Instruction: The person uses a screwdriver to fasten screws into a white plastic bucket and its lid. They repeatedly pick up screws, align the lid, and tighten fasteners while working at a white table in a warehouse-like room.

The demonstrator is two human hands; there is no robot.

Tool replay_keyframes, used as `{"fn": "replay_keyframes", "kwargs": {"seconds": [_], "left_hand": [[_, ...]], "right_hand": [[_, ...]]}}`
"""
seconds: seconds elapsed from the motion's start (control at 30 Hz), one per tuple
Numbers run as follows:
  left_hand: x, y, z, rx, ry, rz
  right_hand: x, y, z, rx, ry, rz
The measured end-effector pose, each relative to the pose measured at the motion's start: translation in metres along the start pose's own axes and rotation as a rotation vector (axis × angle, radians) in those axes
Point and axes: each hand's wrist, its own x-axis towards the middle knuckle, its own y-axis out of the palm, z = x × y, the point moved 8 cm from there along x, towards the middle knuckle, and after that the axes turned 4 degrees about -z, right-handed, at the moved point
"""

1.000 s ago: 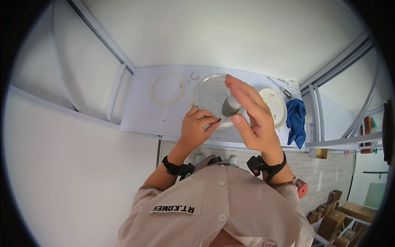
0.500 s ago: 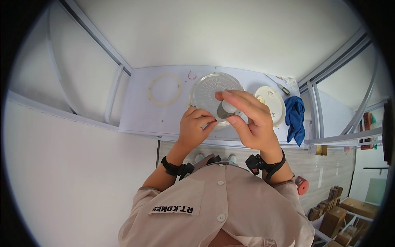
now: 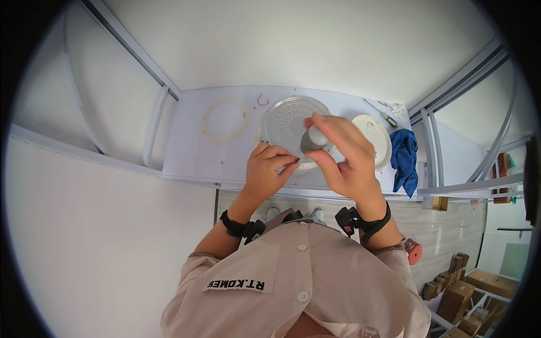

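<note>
Gripping grey cylinder point(image 3: 314, 141) over ribbed disc point(image 3: 286, 127) on table point(image 3: 189, 155): right hand point(image 3: 350, 160), fingers curled round it. Left hand point(image 3: 265, 172) pinches tiny dark piece point(image 3: 297, 160) near disc's rim. From here, loose pinch could lose piece; cylinder slipping could knock disc

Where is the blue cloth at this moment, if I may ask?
In the head view, the blue cloth lies at the right end of the table, just right of the round white disc and below the screwdriver in the picture.
</note>
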Motion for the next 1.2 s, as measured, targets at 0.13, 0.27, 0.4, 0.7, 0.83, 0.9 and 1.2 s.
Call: {"fn": "replay_keyframes", "kwargs": {"seconds": [0.13,0.27,0.4,0.7,0.83,0.9,1.2], "left_hand": [[0.0,0.0,-0.002,0.004,-0.005,-0.005],[-0.002,0.001,0.001,0.005,-0.001,-0.002],[-0.002,0.001,0.002,-0.004,-0.002,0.002],[-0.001,0.003,0.001,0.042,0.006,-0.012],[0.0,0.002,0.0,0.017,0.011,-0.023],[0.001,0.002,0.0,0.01,0.007,-0.02],[0.002,0.001,0.0,-0.015,-0.005,-0.002]], "right_hand": [[-0.004,-0.005,-0.004,-0.17,-0.047,-0.032],[0.006,-0.002,-0.001,-0.004,-0.004,-0.043],[0.003,0.002,-0.005,0.064,0.039,-0.006],[-0.003,0.004,-0.001,-0.097,-0.067,-0.05],[-0.002,0.009,-0.005,0.078,0.065,-0.013],[-0.007,0.012,-0.009,0.118,0.127,0.063],[-0.004,0.003,-0.012,0.181,0.206,-0.006]]}}
